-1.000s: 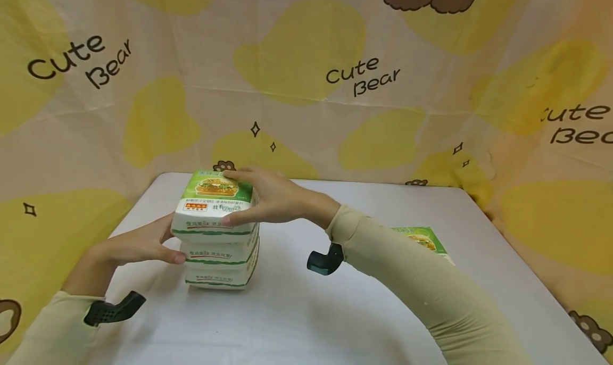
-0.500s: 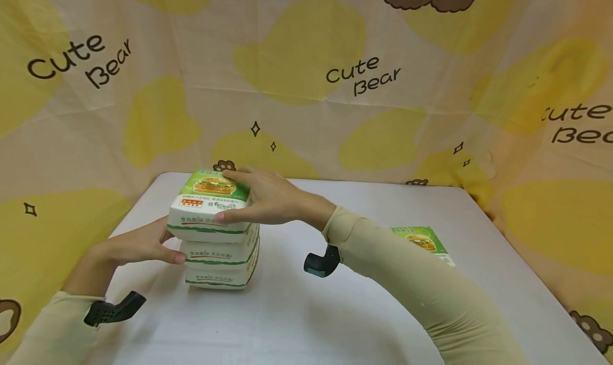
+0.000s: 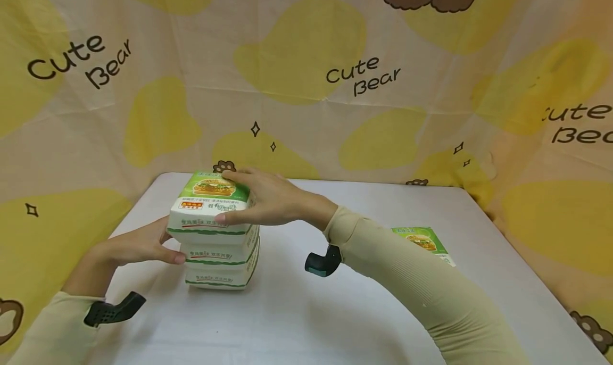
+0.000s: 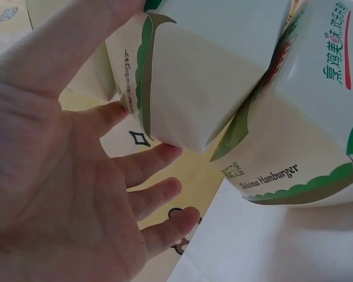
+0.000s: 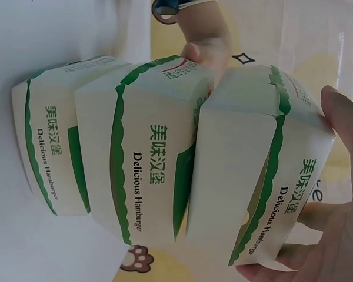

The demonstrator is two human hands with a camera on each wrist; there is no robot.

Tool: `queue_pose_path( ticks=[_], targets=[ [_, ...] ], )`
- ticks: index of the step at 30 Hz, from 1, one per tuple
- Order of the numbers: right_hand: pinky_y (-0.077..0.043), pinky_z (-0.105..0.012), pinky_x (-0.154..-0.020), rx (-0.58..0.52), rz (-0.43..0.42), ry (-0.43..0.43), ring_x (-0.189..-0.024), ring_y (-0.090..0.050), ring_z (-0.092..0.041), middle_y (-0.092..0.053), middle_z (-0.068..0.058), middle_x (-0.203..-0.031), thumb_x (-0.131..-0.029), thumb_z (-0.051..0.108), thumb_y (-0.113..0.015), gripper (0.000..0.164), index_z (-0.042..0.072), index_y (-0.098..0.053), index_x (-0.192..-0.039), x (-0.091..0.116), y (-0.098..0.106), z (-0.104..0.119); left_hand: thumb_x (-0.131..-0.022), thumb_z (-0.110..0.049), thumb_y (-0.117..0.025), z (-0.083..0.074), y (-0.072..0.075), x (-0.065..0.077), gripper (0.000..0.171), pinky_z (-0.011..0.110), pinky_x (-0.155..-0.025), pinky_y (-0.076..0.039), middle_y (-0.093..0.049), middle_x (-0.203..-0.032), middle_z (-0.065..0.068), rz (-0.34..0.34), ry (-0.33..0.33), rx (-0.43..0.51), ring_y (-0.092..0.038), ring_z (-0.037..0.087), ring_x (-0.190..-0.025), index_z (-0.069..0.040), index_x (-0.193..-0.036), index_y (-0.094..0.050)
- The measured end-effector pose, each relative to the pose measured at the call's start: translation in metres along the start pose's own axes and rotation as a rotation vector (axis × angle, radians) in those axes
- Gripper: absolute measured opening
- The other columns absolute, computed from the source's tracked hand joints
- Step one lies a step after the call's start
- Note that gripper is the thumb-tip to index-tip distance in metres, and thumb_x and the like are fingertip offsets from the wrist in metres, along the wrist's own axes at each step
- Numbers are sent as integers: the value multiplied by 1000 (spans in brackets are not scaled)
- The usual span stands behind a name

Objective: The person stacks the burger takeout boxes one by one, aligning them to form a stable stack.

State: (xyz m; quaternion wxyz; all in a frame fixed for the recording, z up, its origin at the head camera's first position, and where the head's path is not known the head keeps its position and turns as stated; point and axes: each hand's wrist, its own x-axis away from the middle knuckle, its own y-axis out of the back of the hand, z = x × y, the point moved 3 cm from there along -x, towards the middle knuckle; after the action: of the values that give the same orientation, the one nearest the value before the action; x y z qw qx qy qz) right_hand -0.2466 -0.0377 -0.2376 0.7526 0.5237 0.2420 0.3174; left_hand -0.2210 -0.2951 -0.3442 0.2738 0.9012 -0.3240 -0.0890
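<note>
Three white-and-green hamburger boxes form a stack left of centre in the head view. My right hand (image 3: 273, 197) grips the top box (image 3: 208, 208) from the right, its thumb on the front and its fingers over the far side. This box sits a little left of the two below. My left hand (image 3: 139, 242) holds the left end of the middle box (image 3: 210, 253), the thumb at its front corner and several fingers spread in the left wrist view. The bottom box (image 3: 215, 277) rests on the table. The far side of the stack is hidden from the head view.
Another hamburger box (image 3: 421, 241) lies on the white table (image 3: 306, 312) at the right, partly hidden behind my right sleeve (image 3: 407, 269). A patterned yellow cloth (image 3: 297, 51) hangs behind the table. A black wrist device (image 3: 115, 309) sits on my left sleeve.
My right hand has shifted the top box slightly left, then lowered it a touch. My left hand has kept its place at the middle box.
</note>
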Motion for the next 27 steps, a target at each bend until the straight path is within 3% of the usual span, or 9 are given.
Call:
queue_pose_path(
  ticks=[9, 18, 21, 27],
  targets=[
    [-33, -47, -111, -11, -3, 26, -136, -41, -15, -33, 1, -155, -81, 67, -59, 87, 34, -23, -153, 1, 1, -2, -83, -9, -68, 0, 0, -1, 78, 31, -93, -45, -57, -135, -6, 5, -3, -7, -50, -3, -122, -18, -148, -25],
    [-41, -46, -106, -62, 3, 29, -135, -42, -18, -31, 2, -156, -81, 66, -60, 86, 36, -23, -152, 2, 0, -4, -84, -7, -67, 2, 0, 0, 75, 26, -90, -49, -59, -132, -6, 21, -9, 30, -55, 1, -118, -13, -146, -25],
    [-42, -45, -105, -68, 2, 36, -134, -42, -17, -31, 1, -156, -80, 66, -61, 86, 36, -24, -152, 2, 0, -4, -83, -8, -68, 1, 0, 0, 77, 30, -93, -46, -58, -134, -6, 11, -5, 4, -52, -1, -120, -16, -147, -25],
    [-44, -40, -99, -79, 4, 36, -127, -45, -16, -30, 2, -155, -80, 66, -61, 87, 38, -23, -152, 2, 1, -4, -81, -11, -69, 0, 0, -2, 90, 53, -99, -37, -53, -140, -3, -5, -10, -58, -43, -7, -126, -24, -152, -15]
  ],
)
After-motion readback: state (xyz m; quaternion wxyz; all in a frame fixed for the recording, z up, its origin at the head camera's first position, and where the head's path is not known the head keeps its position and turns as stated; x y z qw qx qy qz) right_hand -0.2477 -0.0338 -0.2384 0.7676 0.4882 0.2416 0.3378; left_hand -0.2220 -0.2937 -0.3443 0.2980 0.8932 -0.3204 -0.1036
